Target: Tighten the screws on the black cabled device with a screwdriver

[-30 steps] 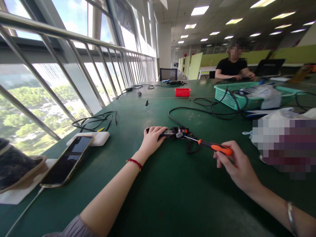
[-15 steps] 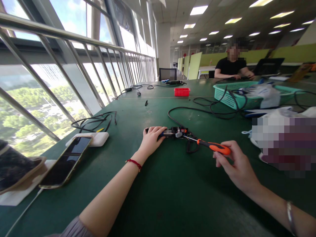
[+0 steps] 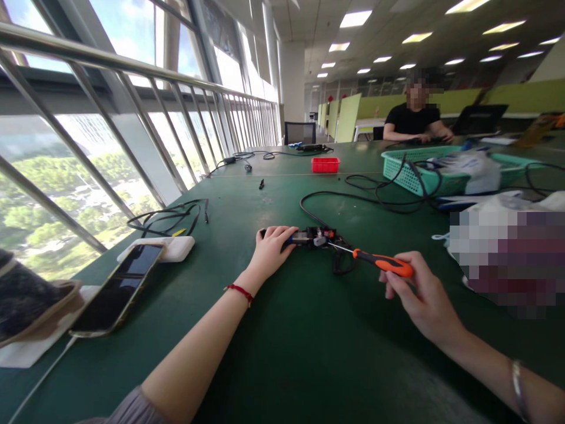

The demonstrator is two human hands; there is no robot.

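As the left hand (image 3: 274,242) grips a black-and-silver device (image 3: 303,238), right hand (image 3: 426,300) pinching an orange-and-black screwdriver (image 3: 382,262), a black phone (image 3: 120,294) lies near the green table (image 3: 282,359)'s left edge.

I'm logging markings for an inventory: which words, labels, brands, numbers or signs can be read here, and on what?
No text can be read anywhere.
Orange-and-black screwdriver: no legible lettering.
Black-and-silver device, partly covered by the left hand: details too small to read.
Flat, dark-screened phone: nothing legible.
Rectangular red plastic bin: nothing legible.
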